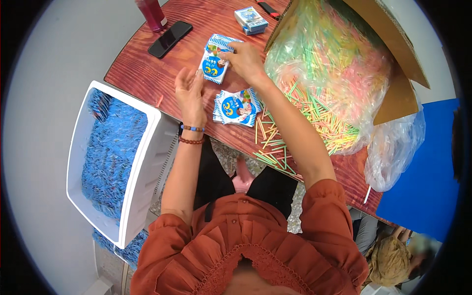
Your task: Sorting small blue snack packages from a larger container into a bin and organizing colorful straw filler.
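Note:
A stack of small blue-and-white printed packets (212, 66) lies on the wooden table ahead of me. Over its right side reaches my right hand (244, 60), with thumb and fingers closed on the upper packet's edge. My left hand (188, 93) is beside the stack's lower left corner, palm turned inward and fingers apart; its fingertips are at or very near the packets, and I cannot tell if they touch. Closer to me, a second loose pile of the same packets (237, 107) sits near the table edge, between my forearms.
Loose pastel sticks (314, 115) spill from a clear plastic bag (339, 59) in a cardboard box (393, 39) at right. A white bin (155, 132) full of blue packets stands at left. Farther back are a phone (170, 39), a red drink (152, 14) and a small stacked pack (251, 20).

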